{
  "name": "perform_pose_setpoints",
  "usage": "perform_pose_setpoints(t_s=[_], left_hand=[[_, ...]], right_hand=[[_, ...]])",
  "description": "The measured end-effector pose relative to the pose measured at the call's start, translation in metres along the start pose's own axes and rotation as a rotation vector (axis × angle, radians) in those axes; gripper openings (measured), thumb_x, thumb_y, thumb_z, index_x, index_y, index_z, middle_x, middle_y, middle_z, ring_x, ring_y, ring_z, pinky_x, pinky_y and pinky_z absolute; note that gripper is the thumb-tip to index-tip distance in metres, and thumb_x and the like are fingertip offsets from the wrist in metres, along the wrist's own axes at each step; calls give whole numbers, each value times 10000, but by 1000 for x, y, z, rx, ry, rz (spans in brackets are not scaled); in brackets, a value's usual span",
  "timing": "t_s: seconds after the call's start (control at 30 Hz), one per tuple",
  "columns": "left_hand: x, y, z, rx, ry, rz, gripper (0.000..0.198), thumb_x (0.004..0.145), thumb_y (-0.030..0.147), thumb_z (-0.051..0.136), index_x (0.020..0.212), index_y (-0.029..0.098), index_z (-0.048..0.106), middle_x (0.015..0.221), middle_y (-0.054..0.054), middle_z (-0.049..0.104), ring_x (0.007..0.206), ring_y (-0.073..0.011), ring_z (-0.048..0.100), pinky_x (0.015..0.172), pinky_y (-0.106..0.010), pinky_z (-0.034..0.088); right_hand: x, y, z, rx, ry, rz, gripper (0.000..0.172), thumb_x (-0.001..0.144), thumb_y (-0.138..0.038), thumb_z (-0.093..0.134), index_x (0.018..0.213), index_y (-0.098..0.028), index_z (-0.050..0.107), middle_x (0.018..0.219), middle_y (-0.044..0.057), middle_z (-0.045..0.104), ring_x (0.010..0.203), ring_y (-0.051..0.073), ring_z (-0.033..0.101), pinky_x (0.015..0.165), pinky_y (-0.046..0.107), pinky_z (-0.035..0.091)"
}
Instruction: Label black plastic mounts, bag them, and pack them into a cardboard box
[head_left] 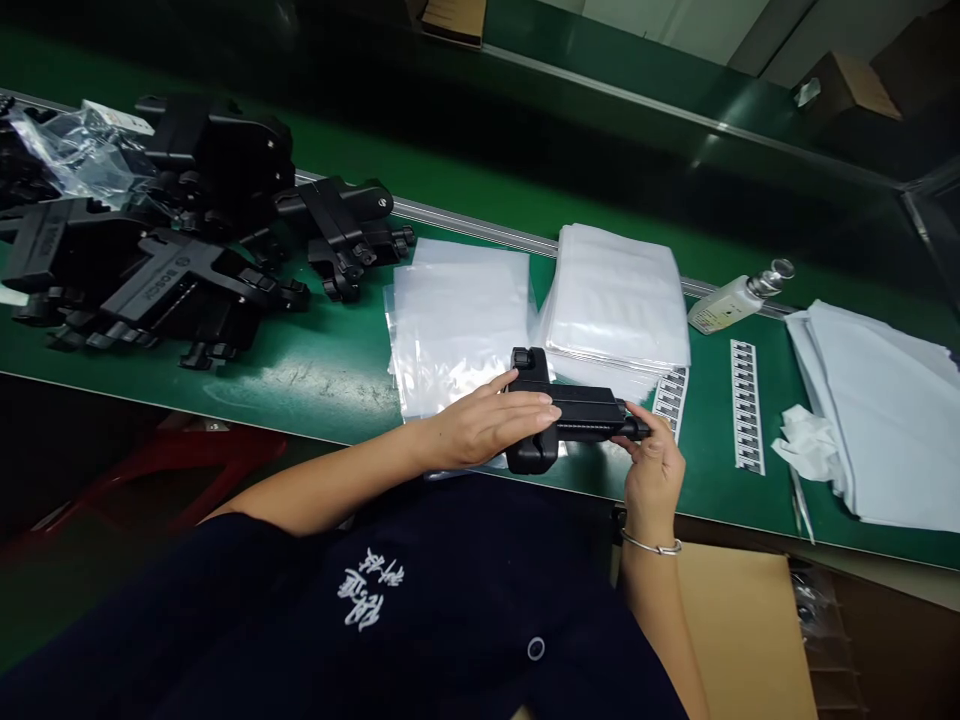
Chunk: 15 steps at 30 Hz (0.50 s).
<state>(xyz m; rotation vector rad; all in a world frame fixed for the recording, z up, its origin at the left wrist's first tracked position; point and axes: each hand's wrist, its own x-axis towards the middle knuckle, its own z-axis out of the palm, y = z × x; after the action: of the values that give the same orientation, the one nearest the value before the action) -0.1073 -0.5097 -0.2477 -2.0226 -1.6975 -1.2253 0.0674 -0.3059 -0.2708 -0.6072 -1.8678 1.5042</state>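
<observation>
A black plastic bracket-like part [577, 412] is held between both hands just over the near edge of the green bench [322, 365]. My left hand [487, 425] lies over its left end with fingers closed on it. My right hand [652, 470], a bangle on the wrist, pinches its right tip. Clear plastic bags [457, 320] lie flat just behind the part, beside a thicker stack of bags [619, 300].
A heap of similar black parts [172, 230] and crumpled plastic wrap [75, 150] fills the bench's left. To the right lie two label strips [746, 405], a small bottle [739, 295], white sheets [885, 410] and a crumpled wipe [806, 440].
</observation>
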Motion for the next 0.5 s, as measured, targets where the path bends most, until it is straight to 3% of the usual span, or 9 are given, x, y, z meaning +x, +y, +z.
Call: perform_pose_setpoints(t_s=[0.13,0.2,0.33,0.5], left_hand=[[-2,1,-3,15,-101,-54,345,930,66,422,1218,234,514,1259,-74,675,1270,-161,561,1128,-453,413],[-3,1,-4,5,-70,-65,327,923,58,447,1202,214,516,1262,-90,670,1277,-173,556,1085,-430,472],[-3,-1,-4,14,110,12,362,882,79,566,1201,212,455,1345,-137,589,1283,-209,549,968,-376,572],[-3,-2,-5,120,135,95,249,903,63,518,1114,179,454,1322,-145,571,1247,-192,576,918,-328,600]], right_hand=[[1,-4,-6,2,-27,88,281,895,-439,605,1046,-224,705,819,18,648,619,126,588,685,346,562],[1,-5,-6,103,-63,108,240,878,-404,641,1041,-237,697,853,19,659,660,133,616,696,346,573],[0,-6,-6,193,-109,64,225,850,-347,689,1056,-256,682,877,23,667,759,156,654,736,355,597],[0,-3,-7,240,-110,-24,224,816,-296,727,1035,-263,691,956,26,654,797,152,662,718,334,611]])
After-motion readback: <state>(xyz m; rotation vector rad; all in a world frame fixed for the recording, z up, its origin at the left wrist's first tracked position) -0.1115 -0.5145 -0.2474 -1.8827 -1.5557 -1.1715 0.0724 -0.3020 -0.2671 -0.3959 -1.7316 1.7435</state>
